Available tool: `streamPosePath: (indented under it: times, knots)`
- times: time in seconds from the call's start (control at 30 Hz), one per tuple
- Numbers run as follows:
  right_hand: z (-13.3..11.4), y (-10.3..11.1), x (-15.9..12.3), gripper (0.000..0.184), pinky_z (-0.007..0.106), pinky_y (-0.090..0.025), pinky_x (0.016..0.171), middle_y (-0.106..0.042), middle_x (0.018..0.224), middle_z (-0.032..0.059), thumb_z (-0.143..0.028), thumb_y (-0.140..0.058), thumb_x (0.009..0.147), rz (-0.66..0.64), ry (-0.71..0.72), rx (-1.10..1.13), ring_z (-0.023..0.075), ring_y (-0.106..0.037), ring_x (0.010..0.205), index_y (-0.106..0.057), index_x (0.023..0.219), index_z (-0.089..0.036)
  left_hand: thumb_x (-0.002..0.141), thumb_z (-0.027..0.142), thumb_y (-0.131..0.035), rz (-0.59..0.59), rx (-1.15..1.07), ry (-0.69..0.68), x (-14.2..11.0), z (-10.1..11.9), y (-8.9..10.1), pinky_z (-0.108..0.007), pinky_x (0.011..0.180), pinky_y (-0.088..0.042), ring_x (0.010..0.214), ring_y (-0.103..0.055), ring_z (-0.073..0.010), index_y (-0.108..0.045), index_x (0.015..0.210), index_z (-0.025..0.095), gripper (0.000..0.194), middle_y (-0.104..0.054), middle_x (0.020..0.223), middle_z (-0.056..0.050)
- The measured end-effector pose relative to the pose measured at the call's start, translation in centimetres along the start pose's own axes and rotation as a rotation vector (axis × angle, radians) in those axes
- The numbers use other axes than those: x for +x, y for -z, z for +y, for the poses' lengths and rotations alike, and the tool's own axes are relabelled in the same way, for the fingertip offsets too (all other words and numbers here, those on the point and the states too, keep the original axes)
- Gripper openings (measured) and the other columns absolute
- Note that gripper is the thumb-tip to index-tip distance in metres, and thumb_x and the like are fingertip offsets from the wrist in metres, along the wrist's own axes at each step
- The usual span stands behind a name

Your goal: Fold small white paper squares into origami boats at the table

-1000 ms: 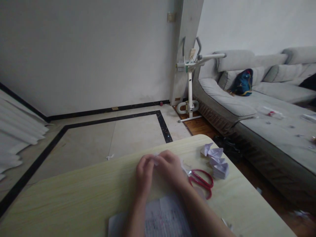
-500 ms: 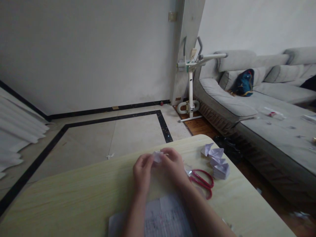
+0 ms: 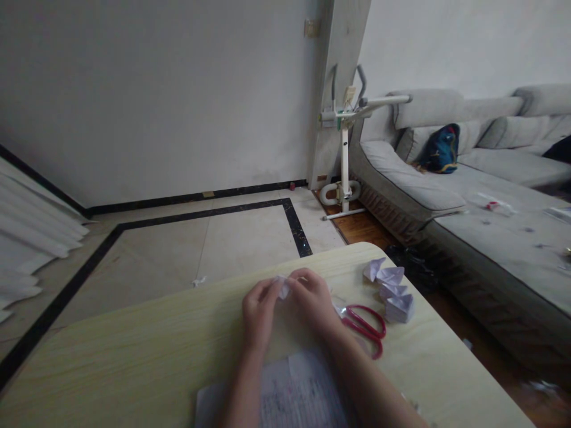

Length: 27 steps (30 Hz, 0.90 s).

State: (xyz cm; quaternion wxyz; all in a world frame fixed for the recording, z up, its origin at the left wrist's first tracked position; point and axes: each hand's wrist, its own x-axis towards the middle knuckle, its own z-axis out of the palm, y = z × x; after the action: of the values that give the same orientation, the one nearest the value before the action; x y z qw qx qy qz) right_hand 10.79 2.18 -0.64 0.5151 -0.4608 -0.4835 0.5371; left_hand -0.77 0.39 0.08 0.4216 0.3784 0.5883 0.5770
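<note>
The left hand (image 3: 259,309) and the right hand (image 3: 314,300) are close together, and their fingertips pinch one small folded white paper (image 3: 282,288) between them, above the wooden table (image 3: 134,362). Below, under the forearms, lies a written sheet (image 3: 294,392). To the right, there are red-handled scissors (image 3: 366,328), then folded paper pieces (image 3: 398,307) near the table's edge.

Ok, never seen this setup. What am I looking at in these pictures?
There is no machine here: one camera worn on a person's head looks forward and down past two bare hands. All the pictures share that view.

The left hand and right hand meet over a pale wood-grain table, their fingertips on a small piece of folded white paper. Right of them lie red-handled scissors and several folded white paper shapes. Nearer the camera, a sheet of paper with writing lies partly under the forearms.
</note>
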Motion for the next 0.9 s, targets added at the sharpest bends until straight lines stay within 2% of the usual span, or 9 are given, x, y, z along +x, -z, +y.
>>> streamPosePath:
  times: [0.17,0.33,0.5,0.67,0.9]
  knots:
    - [0.2,-0.1,0.0,0.021,0.023,-0.046,0.055,-0.066,0.069,-0.0004,-0.034,-0.067,0.077,0.005,-0.037,0.006,0.0140,-0.060,0.059,-0.064,0.091,-0.018,0.072,0.037,-0.071,0.012,-0.011,0.004,0.1,-0.7,0.2,-0.027,0.070,-0.050,0.074,-0.066,-0.0192,-0.073,0.082,0.014,0.025,-0.073,0.077,-0.005]
    - [-0.3,-0.2,0.1,0.019,0.027,-0.050,0.063,-0.071,0.076,0.0040,-0.034,-0.068,0.077,0.015,-0.004,-0.053,0.0172,-0.064,0.068,-0.071,0.083,-0.016,0.073,0.039,-0.070,-0.014,-0.019,-0.004,0.0,-0.8,0.2,-0.028,0.070,-0.051,0.075,-0.066,-0.0192,-0.071,0.085,0.013,0.028,-0.072,0.080,-0.006]
    - [-0.4,-0.1,0.1,0.016,0.028,-0.051,0.065,-0.073,0.077,0.0040,-0.031,-0.070,0.075,0.016,0.008,-0.055,0.0184,-0.065,0.070,-0.073,0.082,-0.017,0.070,0.037,-0.073,-0.007,-0.125,0.031,0.0,-0.5,-0.2,-0.029,0.074,-0.051,0.085,-0.067,-0.0200,-0.067,0.103,0.014,0.041,-0.073,0.094,-0.008]
    - [-0.7,-0.1,0.0,0.018,0.029,-0.051,0.068,-0.073,0.078,0.0046,-0.034,-0.071,0.075,0.020,-0.003,-0.083,0.0194,-0.066,0.074,-0.074,0.079,-0.017,0.071,0.039,-0.071,0.014,-0.067,0.031,0.1,-0.4,0.0,-0.027,0.070,-0.050,0.076,-0.065,-0.0189,-0.071,0.085,0.013,0.030,-0.072,0.080,-0.006]
    - [-0.6,0.1,0.2,0.017,0.027,-0.049,0.068,-0.073,0.076,0.0043,-0.032,-0.068,0.076,0.021,-0.022,-0.138,0.0186,-0.065,0.073,-0.074,0.078,-0.017,0.070,0.039,-0.072,0.051,-0.041,0.024,0.4,-1.1,0.4,-0.026,0.070,-0.048,0.074,-0.063,-0.0178,-0.070,0.082,0.014,0.028,-0.070,0.076,-0.003]
